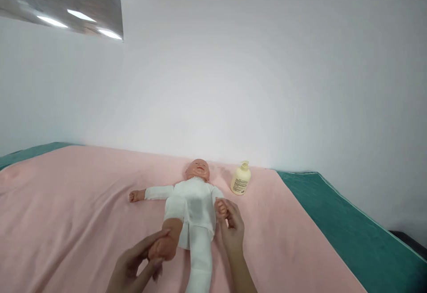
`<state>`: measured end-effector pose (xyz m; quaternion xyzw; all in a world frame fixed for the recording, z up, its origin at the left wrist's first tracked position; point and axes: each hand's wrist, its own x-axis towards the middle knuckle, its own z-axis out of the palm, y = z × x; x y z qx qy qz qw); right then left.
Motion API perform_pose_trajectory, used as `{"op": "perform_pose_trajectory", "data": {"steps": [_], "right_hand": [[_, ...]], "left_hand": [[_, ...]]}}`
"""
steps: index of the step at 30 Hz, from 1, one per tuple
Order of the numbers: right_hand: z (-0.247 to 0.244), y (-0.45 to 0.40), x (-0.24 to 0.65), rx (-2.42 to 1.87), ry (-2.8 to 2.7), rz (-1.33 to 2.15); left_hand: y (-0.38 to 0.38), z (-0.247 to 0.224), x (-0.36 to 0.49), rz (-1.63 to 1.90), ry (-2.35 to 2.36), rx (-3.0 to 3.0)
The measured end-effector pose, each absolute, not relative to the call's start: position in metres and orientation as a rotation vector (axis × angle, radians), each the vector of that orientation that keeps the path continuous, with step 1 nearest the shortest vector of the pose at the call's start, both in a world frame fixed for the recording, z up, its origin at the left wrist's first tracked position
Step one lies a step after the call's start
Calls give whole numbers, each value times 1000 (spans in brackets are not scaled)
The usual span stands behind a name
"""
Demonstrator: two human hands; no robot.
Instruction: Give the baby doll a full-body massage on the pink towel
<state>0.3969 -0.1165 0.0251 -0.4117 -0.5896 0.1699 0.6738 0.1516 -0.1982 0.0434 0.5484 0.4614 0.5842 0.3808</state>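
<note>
A baby doll (196,199) with a white cloth body lies on its back, its head toward the wall. My left hand (133,257) is closed around the doll's foot (163,247), and that leg is raised toward me. With its fingers, my right hand (233,226) grips the doll's hand (221,207) beside its body. The doll's other arm (156,193) stretches out to the left, touched by neither hand. Its second leg (200,257) lies straight toward me, and the foot is out of the picture.
A pale yellow pump bottle (240,179) stands upright to the right of the doll's head. A pink blanket (83,221) with wrinkles covers most of the green surface (353,226). Behind rises a white wall (233,70).
</note>
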Motion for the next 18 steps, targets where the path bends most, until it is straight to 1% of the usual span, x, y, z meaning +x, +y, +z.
{"op": "perform_pose_trajectory", "data": {"steps": [5,9,11,14,18], "right_hand": [[27,-121,387,-780,-1865,250],[36,-124,384,-804,-2082,102],[39,-125,382,-813,-2114,93],[38,-126,382,-794,-2085,177],[31,-121,390,-831,-1824,333]], "left_hand": [[-159,69,167,1496,1060,1237],[-148,78,168,1493,1065,1223],[-148,78,166,1486,1065,1236],[-152,75,159,1450,1055,1279],[-171,66,148,1386,1052,1392]]}}
